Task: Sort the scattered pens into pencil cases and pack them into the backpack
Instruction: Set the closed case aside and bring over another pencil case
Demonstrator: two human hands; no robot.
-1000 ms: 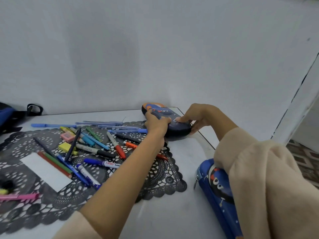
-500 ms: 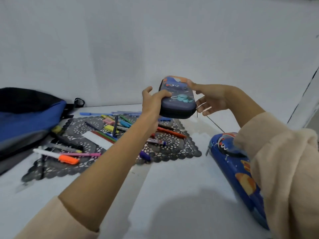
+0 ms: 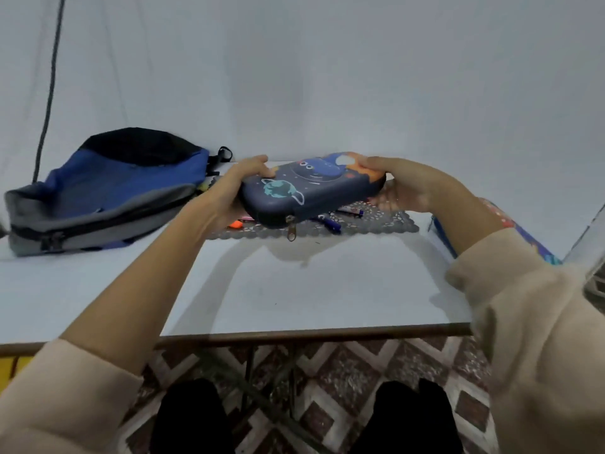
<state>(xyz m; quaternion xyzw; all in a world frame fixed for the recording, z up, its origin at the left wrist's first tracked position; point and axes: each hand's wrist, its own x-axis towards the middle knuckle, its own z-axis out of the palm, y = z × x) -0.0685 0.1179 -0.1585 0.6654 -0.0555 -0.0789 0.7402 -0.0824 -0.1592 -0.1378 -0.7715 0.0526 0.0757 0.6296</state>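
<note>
Pencil case [image 3: 307,191] gripped at both ends — left hand [image 3: 235,188], right hand [image 3: 406,188] — held above the mat [image 3: 393,222], zip pull [image 3: 291,231] dangling nearside. Best lowered onto bare table [image 3: 294,290], steadied with the left, unzipped with the right.

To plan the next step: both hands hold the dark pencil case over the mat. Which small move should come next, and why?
Probably free the left hand and draw the zipper pull: the pencil case looks zipped shut, the right hand holds it, and pens lie on the mat.
</note>
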